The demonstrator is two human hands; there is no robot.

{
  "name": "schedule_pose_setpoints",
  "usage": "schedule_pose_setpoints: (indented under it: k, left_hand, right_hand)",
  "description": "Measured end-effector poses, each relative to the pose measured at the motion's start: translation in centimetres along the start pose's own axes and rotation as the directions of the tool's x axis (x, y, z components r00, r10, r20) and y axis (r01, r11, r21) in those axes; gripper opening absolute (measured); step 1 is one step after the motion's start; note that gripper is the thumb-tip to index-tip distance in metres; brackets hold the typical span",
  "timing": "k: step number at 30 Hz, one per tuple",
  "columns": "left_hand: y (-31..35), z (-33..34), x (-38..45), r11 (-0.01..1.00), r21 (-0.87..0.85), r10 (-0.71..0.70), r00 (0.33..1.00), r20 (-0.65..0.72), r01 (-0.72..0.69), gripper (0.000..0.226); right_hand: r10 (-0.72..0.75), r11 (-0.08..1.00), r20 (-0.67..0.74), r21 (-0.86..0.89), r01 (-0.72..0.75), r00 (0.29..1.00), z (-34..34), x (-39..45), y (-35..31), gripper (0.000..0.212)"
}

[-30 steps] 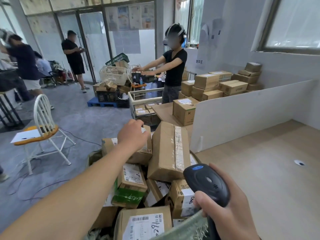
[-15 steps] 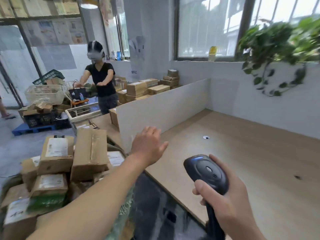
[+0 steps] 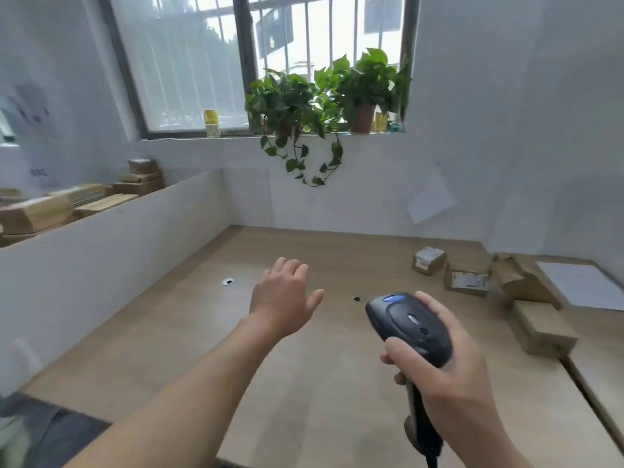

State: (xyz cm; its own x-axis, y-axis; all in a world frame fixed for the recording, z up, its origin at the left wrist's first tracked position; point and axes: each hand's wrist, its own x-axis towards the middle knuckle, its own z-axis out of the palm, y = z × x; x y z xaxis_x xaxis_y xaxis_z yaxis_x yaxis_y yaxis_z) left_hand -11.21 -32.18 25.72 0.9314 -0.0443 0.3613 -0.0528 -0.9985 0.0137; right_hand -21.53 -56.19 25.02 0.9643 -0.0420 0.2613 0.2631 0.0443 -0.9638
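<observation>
A scanner (image 3: pixel 408 324) was gripped in the right hand (image 3: pixel 452 380) at 5 o'clock; the left hand (image 3: pixel 283 298) was spread above the table (image 3: pixel 304 383); boxes (image 3: pixel 467 280) were seen at 3 o'clock.

Light wooden tabletop (image 3: pixel 304 383); white partition board (image 3: pixel 111 251) upright along left edge, brown cardboard parcels (image 3: pixel 84 197) stacked behind. 2 green trailing potted plants (image 3: pixel 290 103) on windowsill, yellow can (image 3: pixel 212 123) left of them (label unreadable). 2 small labelled cardboard boxes (image 3: pixel 429 261) at right, near white paper sheet (image 3: pixel 580 285).
</observation>
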Motion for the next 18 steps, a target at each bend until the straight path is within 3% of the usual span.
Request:
schedule_pose_setpoints:
  k: [6,10,14,18]
  left_hand:
    - [9.1,3.3,6.9,0.977,-0.088,0.192,0.981,-0.007,-0.192,0.089]
    - [13.4,6.0,11.5,0.951,-0.167,0.267,0.963,0.021,-0.260,0.060]
    - [16.4,9.0,16.5,0.923,-0.202,0.341,0.939,0.042,-0.327,0.058]
    - [19.3,11.7,21.1,0.888,-0.253,0.407,0.912,0.041,-0.385,0.057]
  right_hand:
    - [0.033,0.998,-0.181,-0.054,-0.044,0.983,-7.2,2.6,0.3,0.075]
    - [0.007,0.995,-0.284,-0.096,-0.035,0.959,-9.9,4.9,1.5,0.083]
    - [-0.003,0.992,-0.378,-0.115,-0.044,0.926,-11.6,8.3,2.3,0.095]
    - [-0.011,0.990,-0.462,-0.130,-0.056,0.887,-12.7,10.9,3.8,0.090]
